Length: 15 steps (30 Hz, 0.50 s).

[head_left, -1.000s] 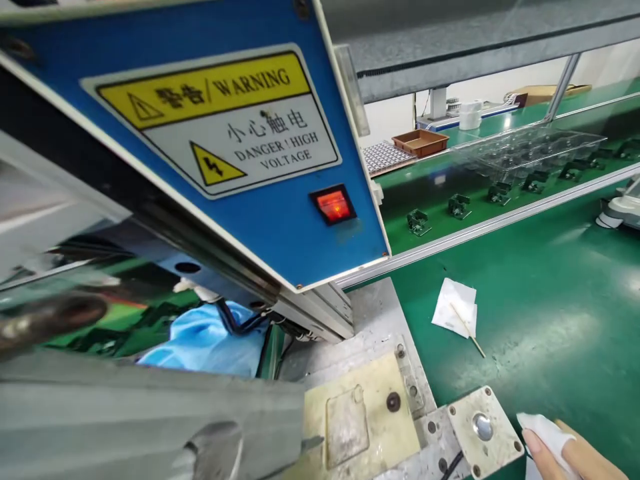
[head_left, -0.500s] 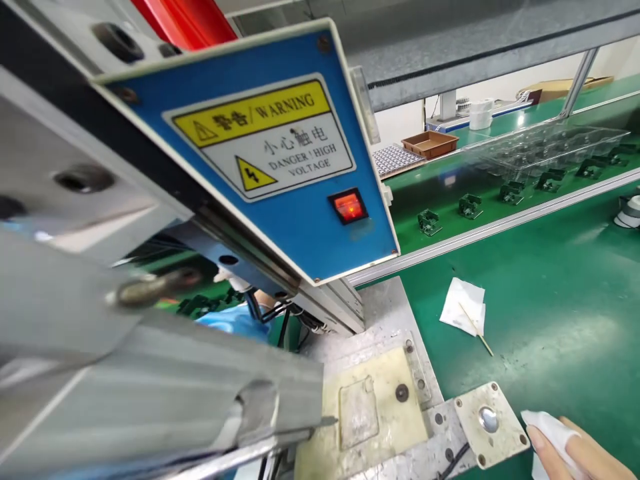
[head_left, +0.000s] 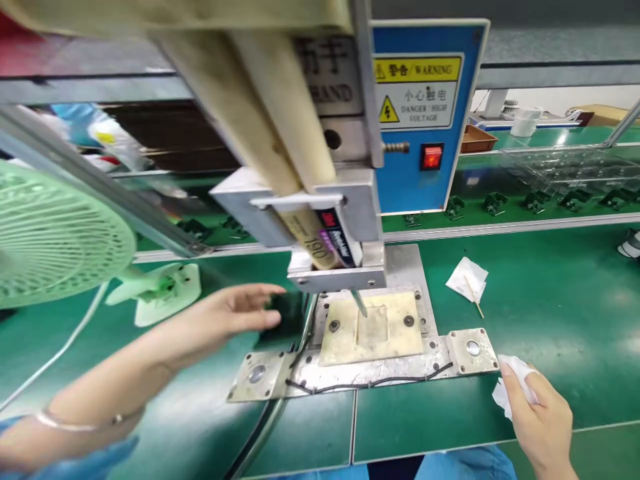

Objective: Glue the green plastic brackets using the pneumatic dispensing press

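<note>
My left hand [head_left: 227, 315] reaches across the green bench, fingers stretched out, holding nothing, its tips near a small dark part [head_left: 284, 315] left of the machine's base. My right hand [head_left: 537, 413] is at the lower right, fingers closed on a white tissue [head_left: 510, 380] beside the right button plate [head_left: 471, 349]. Between them stands a machine with a blue warning panel [head_left: 423, 113]. Its pointed tip [head_left: 359, 302] hangs over a yellowish fixture plate [head_left: 373, 328].
A green desk fan [head_left: 55, 233] stands at the left with a white cable. A folded white paper with a stick [head_left: 467, 280] lies right of the machine. Small dark parts [head_left: 495, 201] and clear trays [head_left: 565, 167] sit on the conveyor behind.
The view has pulled back and levelled, so the whole machine front and the fan show. My left hand has come into view, reaching right. My right hand now shows fully with the tissue.
</note>
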### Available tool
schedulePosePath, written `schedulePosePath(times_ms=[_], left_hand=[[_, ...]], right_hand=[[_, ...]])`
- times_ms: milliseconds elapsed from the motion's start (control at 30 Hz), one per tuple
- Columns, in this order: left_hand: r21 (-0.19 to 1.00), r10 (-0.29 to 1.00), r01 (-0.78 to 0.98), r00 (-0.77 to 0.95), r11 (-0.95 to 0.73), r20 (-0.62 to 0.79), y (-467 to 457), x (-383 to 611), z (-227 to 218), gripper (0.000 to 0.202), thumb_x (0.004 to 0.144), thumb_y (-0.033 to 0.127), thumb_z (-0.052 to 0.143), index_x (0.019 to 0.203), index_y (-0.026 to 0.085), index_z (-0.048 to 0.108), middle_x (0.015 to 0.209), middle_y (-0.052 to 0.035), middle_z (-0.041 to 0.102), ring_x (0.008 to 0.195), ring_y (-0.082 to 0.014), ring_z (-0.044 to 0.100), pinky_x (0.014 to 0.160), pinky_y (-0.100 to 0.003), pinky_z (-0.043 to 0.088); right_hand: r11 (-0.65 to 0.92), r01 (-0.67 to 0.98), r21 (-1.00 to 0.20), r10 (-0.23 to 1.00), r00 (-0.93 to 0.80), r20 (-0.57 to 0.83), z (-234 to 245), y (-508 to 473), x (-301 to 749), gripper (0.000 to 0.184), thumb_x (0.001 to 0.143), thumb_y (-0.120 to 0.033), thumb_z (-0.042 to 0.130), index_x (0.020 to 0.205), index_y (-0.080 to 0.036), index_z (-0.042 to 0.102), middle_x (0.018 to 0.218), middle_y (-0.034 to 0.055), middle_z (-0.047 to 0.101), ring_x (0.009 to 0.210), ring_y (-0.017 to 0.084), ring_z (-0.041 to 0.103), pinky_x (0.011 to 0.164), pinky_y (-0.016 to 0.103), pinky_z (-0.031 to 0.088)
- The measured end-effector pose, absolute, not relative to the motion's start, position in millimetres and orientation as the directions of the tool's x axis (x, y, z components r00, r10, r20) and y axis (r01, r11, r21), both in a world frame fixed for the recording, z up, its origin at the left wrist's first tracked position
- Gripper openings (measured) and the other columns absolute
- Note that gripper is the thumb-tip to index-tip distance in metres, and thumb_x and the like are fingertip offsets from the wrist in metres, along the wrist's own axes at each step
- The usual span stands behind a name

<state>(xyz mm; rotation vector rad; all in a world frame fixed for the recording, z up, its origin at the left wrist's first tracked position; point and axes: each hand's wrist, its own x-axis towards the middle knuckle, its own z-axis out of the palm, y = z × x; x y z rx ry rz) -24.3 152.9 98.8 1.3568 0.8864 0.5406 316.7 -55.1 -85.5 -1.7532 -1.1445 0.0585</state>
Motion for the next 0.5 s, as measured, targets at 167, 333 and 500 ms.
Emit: schedulePosePath(times_ms=[167,333,500], left_hand=[[0.943,0.732,0.123,0.602,0.31,-0.319,108.1,-13.7,51.2,0.061,0.06,0.044,0.089,0.11,0.016,0.067,0.096,-0.0097,0.072,0.092,-0.0246,0.069,0.086,-0.038,0.056],[0.891,0.622,0.172,0.66,0.42,-0.42,107.1,11.7,22.9,0.048,0.062,0.037,0.087,0.1,0.013,0.068,0.098,-0.0101,0.072,0.094,-0.0217,0.069,0.093,-0.034,0.053],[0.947,0.702,0.21,0.636,0.243,-0.321,137.2,19.0,10.5,0.06,0.06,0.043,0.086,0.105,0.013,0.06,0.104,-0.0114,0.067,0.102,-0.0227,0.064,0.098,-0.038,0.048]], right_hand=[[-0.045,0.646,-0.762,0.699,0.565,0.438,-83.9,-52.3,315.6,0.052,0.093,-0.049,0.06,0.053,-0.021,0.043,0.053,-0.0015,0.044,0.047,0.014,0.043,0.048,0.025,0.04],[-0.061,0.658,-0.751,0.675,0.581,0.454,-93.1,-49.6,320.5,0.055,0.093,-0.055,0.058,0.053,-0.021,0.042,0.053,-0.0016,0.045,0.048,0.014,0.045,0.05,0.025,0.039],[-0.063,0.671,-0.739,0.681,0.57,0.459,-102.8,-46.2,327.2,0.061,0.089,-0.067,0.055,0.05,-0.021,0.042,0.05,-0.002,0.043,0.045,0.013,0.043,0.046,0.024,0.038]])
